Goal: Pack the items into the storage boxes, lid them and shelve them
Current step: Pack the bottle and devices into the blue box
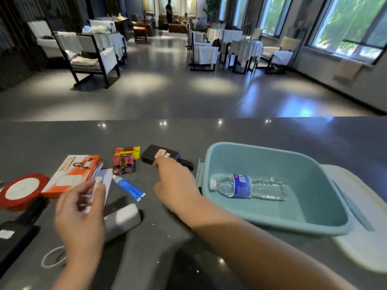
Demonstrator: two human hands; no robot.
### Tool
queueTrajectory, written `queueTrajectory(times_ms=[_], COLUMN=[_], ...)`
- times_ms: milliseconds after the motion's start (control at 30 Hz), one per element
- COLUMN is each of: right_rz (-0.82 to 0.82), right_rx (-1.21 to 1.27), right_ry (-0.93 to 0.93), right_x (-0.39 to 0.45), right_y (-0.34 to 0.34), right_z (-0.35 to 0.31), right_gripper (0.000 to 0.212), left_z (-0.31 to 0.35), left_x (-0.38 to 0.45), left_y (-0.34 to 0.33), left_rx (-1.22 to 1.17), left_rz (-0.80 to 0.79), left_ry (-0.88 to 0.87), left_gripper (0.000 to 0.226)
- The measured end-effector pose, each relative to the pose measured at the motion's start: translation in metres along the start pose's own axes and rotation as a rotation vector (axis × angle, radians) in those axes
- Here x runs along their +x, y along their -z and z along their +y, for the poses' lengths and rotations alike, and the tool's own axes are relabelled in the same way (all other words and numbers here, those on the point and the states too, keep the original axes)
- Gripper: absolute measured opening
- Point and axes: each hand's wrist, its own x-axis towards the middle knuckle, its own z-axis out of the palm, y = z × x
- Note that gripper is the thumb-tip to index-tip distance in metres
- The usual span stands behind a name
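A dark grey shiny stone counter [251,135] holds many small things. On its right side sits a light blue-green plastic storage box [314,206] with no lid on. Inside it lies 1 clear plastic water bottle [249,187] on its side, with a blue label; the writing on the label is too blurry to read. A white flat lid [366,237] lies just beside and partly under the box.

The right hand [176,183] reaches to a black flat gadget with a small red-and-white sticker [155,155]. Its fingertips touch the gadget, but I cannot tell if they hold it.

The left hand [80,212] pinches a small white tube [97,185] between thumb and fingers.

Nearby lie a red pack of batteries on a yellow card marked "AA" [125,160], a blue-and-white squeeze tube [129,188], an orange cardboard box [73,174] with blurry white letters, a round red ribbon roll [21,191], and a grey soft-looking block [123,220].
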Motion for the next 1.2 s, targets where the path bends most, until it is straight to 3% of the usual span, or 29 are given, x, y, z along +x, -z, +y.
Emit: queueTrajectory(times_ms=[333, 467, 700, 900, 1033, 1200], right_rz=[-0.234, -0.231, -0.341, -0.537, -0.540, -0.462], right_rx=[0.101, -0.031, -0.188, -0.151, -0.120, -0.048], right_ry=[0.169, 0.332, 0.427, 0.522, 0.502, 0.356], right_x=[-0.035, -0.022, -0.014, -0.034, -0.035, -0.036], right_y=[-0.068, -0.091, -0.108, -0.117, -0.121, -0.117], right_z=[-0.012, -0.038, -0.067, -0.045, -0.040, -0.042], right_gripper=[0.043, 0.055, 0.032, 0.064, 0.079, 0.071], left_z=[-0.014, -0.024, -0.034, -0.036, -0.037, -0.026], left_x=[-0.017, -0.030, -0.041, -0.041, -0.042, -0.040], left_y=[0.054, 0.087, 0.117, 0.114, 0.111, 0.104], left_rx=[0.047, 0.081, 0.086, 0.072, 0.073, 0.066], left_rz=[0.131, 0.165, 0.222, 0.177, 0.136, 0.091], left_ry=[0.118, 0.171, 0.190, 0.202, 0.202, 0.201], left_gripper=[0.011, 0.011, 0.011, 0.012, 0.011, 0.011])
